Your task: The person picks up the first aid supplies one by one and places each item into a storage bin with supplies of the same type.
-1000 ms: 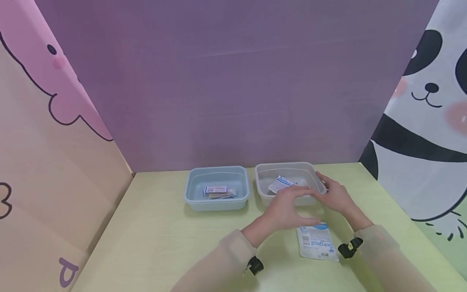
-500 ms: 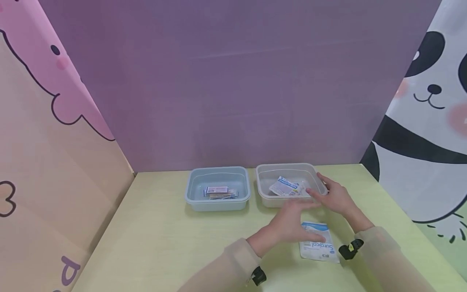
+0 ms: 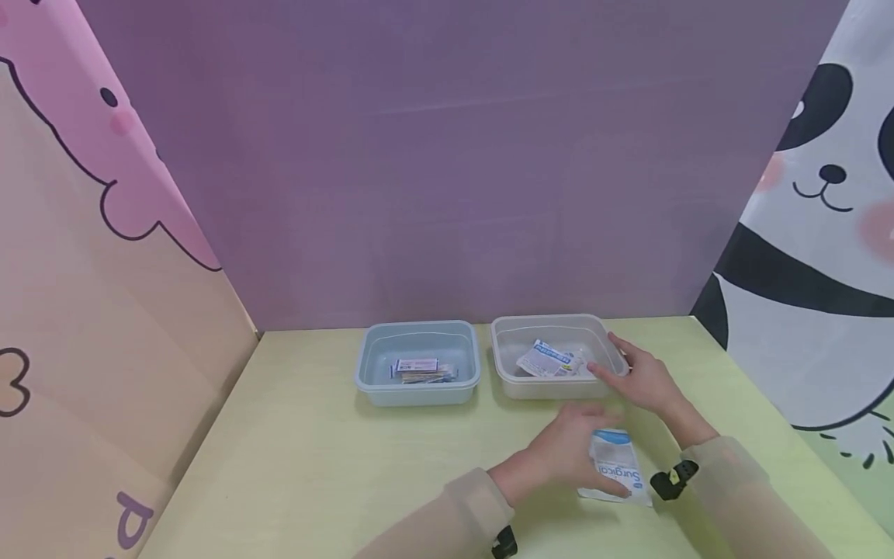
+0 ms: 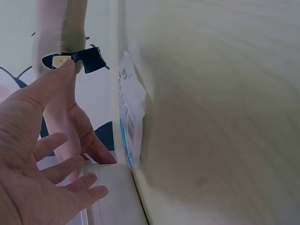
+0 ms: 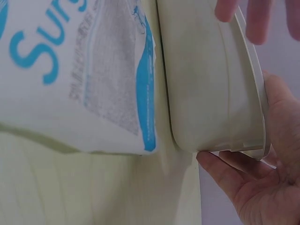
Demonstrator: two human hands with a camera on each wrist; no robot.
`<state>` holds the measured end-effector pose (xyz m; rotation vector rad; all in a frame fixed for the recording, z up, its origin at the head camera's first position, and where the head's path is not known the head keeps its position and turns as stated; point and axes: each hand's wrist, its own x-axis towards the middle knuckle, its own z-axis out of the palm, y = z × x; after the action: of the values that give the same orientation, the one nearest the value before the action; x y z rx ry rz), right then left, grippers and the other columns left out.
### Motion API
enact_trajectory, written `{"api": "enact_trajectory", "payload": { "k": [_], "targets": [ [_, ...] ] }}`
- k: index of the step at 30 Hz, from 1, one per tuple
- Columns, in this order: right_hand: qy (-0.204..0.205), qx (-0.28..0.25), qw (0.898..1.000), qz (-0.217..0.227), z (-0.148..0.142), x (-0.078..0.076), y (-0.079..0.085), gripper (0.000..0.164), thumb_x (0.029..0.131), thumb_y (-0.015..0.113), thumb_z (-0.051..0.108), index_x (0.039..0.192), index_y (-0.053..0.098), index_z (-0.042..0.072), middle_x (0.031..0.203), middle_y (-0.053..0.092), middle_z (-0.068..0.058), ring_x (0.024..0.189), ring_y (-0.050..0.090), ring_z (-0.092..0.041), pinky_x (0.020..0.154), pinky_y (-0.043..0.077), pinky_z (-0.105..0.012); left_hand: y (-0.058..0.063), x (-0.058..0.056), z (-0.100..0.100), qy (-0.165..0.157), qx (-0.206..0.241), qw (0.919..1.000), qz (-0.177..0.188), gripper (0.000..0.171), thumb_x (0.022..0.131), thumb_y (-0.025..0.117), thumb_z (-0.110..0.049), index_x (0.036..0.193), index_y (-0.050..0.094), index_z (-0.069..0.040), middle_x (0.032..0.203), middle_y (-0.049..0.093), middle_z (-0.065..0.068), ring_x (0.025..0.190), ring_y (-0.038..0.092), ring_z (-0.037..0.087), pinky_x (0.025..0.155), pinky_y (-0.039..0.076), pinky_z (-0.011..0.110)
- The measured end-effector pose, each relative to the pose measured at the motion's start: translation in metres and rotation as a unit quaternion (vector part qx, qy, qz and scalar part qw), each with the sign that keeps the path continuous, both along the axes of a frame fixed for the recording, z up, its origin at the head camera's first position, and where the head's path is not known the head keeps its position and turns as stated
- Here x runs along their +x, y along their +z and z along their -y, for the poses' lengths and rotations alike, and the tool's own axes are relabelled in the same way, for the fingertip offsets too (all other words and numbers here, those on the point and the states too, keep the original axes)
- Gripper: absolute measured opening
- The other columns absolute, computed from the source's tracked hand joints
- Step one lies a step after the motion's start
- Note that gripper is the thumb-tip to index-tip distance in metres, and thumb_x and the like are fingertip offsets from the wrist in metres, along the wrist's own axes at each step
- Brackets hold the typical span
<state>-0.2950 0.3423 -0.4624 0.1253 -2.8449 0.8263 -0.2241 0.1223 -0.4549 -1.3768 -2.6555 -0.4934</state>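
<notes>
A white packet with blue print reading "Surgical" (image 3: 618, 466) lies flat on the table in front of the off-white plastic bin (image 3: 548, 388). Over the packet hovers my left hand (image 3: 559, 454), its fingers spread and partly covering it in the head view. In the left wrist view that hand (image 4: 33, 178) holds nothing and stays apart from the packet (image 4: 132, 108). My right hand (image 3: 646, 380) grips the bin's right end, thumb over the rim and fingers against the outer wall. Small blue-and-white packets (image 3: 548, 359) lie inside this bin.
Left of the off-white bin stands a light blue bin (image 3: 419, 394) with a small stack of slim packets (image 3: 423, 371) inside. A purple backdrop (image 3: 454, 171) rises behind both bins. Printed panels (image 3: 803, 326) flank the table (image 3: 314, 473).
My left hand has moved from the off-white bin's front rim down toward me, over the Surgical packet. My right hand has stayed at the bin's right end.
</notes>
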Motion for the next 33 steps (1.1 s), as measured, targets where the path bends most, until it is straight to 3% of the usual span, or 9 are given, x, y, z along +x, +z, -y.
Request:
{"api": "enact_trajectory", "payload": {
  "k": [9,19,26,33],
  "targets": [
    [0.001,0.001,1.000,-0.002,0.001,0.001,0.001,0.091,0.093,0.061,0.057,0.156,0.026,0.001,0.146,0.045,-0.037,0.129,0.051,-0.055,0.097,0.049,-0.063,-0.010,0.002,-0.007,0.007,-0.077,0.9969,-0.007,0.092,0.068,0.077,-0.072,0.146,0.048,-0.031,0.149,0.052,-0.017,0.145,0.043,0.008,0.118,0.033,0.024],
    [0.001,0.001,1.000,-0.016,-0.001,-0.002,-0.002,0.090,0.092,0.061,0.056,0.155,0.029,0.001,0.141,0.050,-0.037,0.124,0.056,-0.053,0.094,0.051,-0.061,-0.016,0.003,-0.012,0.006,-0.109,0.9938,-0.020,0.092,0.068,0.078,-0.071,0.146,0.048,-0.033,0.147,0.052,-0.023,0.142,0.045,0.004,0.113,0.034,0.020],
    [-0.003,-0.001,1.000,-0.007,-0.001,-0.002,-0.002,0.092,0.092,0.060,0.059,0.156,0.027,0.002,0.143,0.048,-0.037,0.125,0.054,-0.053,0.094,0.052,-0.060,-0.016,0.006,-0.014,0.002,-0.137,0.9906,0.011,0.086,0.070,0.081,-0.063,0.145,0.049,-0.034,0.143,0.056,-0.021,0.133,0.051,-0.001,0.105,0.034,0.018],
    [-0.008,0.001,1.000,0.010,0.000,0.000,0.001,0.094,0.092,0.058,0.062,0.157,0.023,0.003,0.145,0.045,-0.037,0.127,0.053,-0.053,0.095,0.052,-0.059,-0.021,0.007,-0.017,0.038,-0.150,0.9868,0.046,0.073,0.070,0.084,-0.056,0.136,0.057,-0.041,0.131,0.060,-0.018,0.118,0.048,0.004,0.093,0.043,0.018]
  ]
}}
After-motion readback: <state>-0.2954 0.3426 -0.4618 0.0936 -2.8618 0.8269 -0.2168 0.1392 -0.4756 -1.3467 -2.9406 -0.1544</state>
